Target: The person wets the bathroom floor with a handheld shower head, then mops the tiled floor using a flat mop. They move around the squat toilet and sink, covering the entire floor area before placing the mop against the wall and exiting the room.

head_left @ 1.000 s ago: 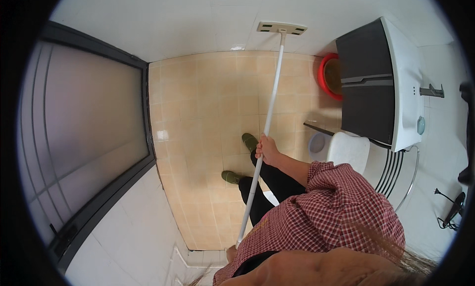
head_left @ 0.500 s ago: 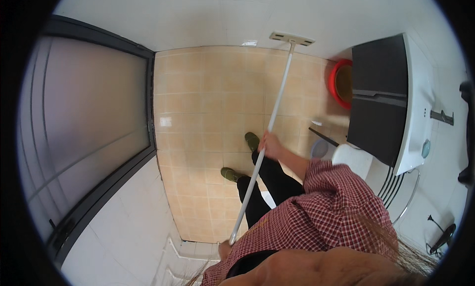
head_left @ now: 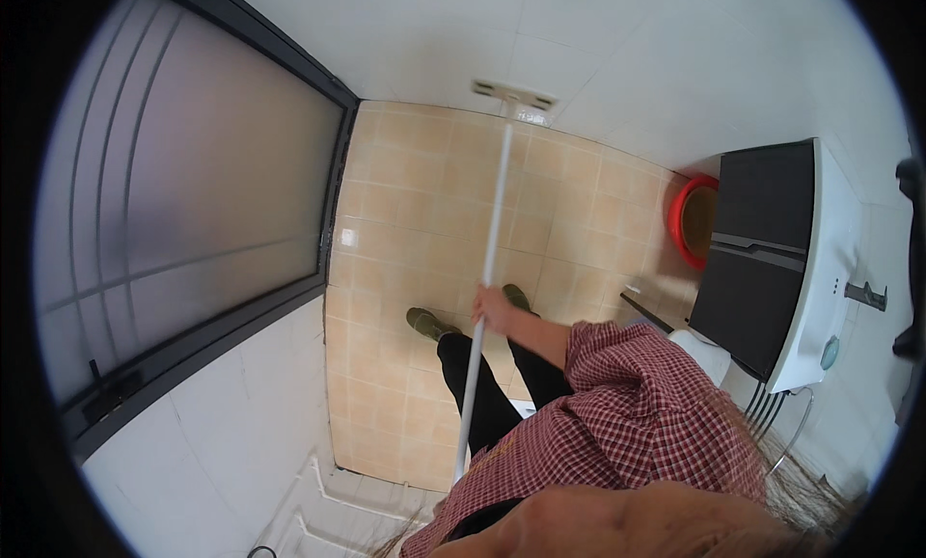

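A flat mop with a long white pole [head_left: 495,216] crosses the view from my body toward the far wall. My right hand [head_left: 493,308] is closed around the pole about midway, above my dark-trousered legs. The mop's flat, cream-coloured rectangular head [head_left: 513,96] is up at the tiled wall, just above the floor's far edge; whether it touches the tiles is hard to tell. The pole's near end disappears behind my red checked shirt [head_left: 617,404]. My left hand is out of sight there.
Beige tiles cover the floor [head_left: 424,201]. At left stands a frosted door [head_left: 212,182] in a dark frame. A red basin [head_left: 680,232] sits beside a dark cabinet [head_left: 757,211] under a white sink [head_left: 820,259]. A white stool [head_left: 702,353] stands near my right side.
The mop head has moved left along the far wall, and my right hand has swung left with the pole. My left hand, visible earlier at the pole's near end, has gone from view.
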`<state>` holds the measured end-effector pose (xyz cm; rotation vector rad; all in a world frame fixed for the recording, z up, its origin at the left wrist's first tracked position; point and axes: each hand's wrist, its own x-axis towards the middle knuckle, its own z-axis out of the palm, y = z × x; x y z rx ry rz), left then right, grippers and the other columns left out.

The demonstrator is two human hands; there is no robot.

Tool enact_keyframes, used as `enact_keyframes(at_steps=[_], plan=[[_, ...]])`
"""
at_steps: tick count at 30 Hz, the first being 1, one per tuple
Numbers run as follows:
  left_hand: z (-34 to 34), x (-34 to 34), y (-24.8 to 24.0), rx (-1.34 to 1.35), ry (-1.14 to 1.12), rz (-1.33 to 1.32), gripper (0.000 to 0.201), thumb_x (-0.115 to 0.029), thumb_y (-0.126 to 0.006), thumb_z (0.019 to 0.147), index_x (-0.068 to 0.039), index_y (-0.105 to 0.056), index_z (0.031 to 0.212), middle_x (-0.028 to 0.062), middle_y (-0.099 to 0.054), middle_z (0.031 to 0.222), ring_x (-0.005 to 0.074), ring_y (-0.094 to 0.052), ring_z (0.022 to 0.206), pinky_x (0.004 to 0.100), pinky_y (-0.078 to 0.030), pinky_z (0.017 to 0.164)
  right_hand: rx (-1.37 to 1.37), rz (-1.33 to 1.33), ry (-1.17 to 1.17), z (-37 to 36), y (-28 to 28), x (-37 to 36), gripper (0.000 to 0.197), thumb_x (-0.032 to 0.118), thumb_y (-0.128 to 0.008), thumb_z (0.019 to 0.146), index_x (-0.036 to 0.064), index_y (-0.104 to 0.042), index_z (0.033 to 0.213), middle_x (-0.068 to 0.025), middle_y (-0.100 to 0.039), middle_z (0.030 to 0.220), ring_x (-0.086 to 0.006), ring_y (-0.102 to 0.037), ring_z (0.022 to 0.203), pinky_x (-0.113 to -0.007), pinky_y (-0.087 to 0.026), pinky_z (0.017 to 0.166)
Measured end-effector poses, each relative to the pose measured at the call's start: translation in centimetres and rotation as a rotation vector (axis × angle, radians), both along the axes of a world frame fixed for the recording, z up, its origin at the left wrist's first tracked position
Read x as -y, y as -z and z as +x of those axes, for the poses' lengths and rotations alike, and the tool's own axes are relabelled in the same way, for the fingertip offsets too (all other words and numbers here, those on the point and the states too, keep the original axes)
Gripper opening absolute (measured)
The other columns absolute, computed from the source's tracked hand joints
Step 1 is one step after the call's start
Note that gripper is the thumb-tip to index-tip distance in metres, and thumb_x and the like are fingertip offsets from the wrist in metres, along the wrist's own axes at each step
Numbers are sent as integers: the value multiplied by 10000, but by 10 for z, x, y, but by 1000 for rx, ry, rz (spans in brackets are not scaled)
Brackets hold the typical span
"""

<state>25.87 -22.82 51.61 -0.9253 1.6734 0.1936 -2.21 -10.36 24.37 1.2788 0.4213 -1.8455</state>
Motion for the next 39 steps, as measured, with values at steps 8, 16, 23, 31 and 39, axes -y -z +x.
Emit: enact_keyframes(at_steps=[8, 16, 23, 31, 39], plan=[[-22, -37, 19, -103, -65, 38, 505, -519, -604, 739, -24, -664, 823, 226, -642, 774, 396, -628, 822, 479, -484, 703, -99, 77, -42, -49, 12, -27, 330, 357, -432, 950, 111, -390, 735, -36, -370, 554, -173, -348, 396, -338, -350, 365], [135, 71, -4, -10, -77, 58, 510, -524, -611, 727, -23, -662, 804, 217, -646, 766, 391, -631, 819, 481, -491, 709, -78, -30, 31, -20, -14, -15, 352, 371, -446, 947, 105, -393, 723, -39, -371, 533, -186, -369, 380, -344, -362, 367], [-11, 1, 7, -79, -9, -34, 413, -373, -576, 759, 34, -637, 726, 265, -607, 697, 416, -627, 742, 506, -468, 648, -50, 153, -43, -96, 40, -22, 351, 343, -450, 946, 118, -408, 680, -37, -388, 521, -172, -371, 403, -324, -327, 355], [10, 1, -48, -261, 6, -214, 367, -301, -647, 737, 57, -612, 670, 256, -581, 609, 417, -616, 628, 492, -466, 549, -86, 3, 45, -59, -20, 0, 290, 357, -485, 924, 122, -389, 783, -18, -361, 546, -164, -353, 404, -314, -329, 352], [-98, -23, -42, -354, -88, -64, 412, -289, -625, 792, 94, -569, 650, 227, -533, 532, 322, -567, 498, 442, -404, 491, -150, 207, -47, -138, 38, 18, 343, 314, -460, 936, 71, -382, 707, -65, -375, 518, -203, -380, 379, -385, -379, 355]])
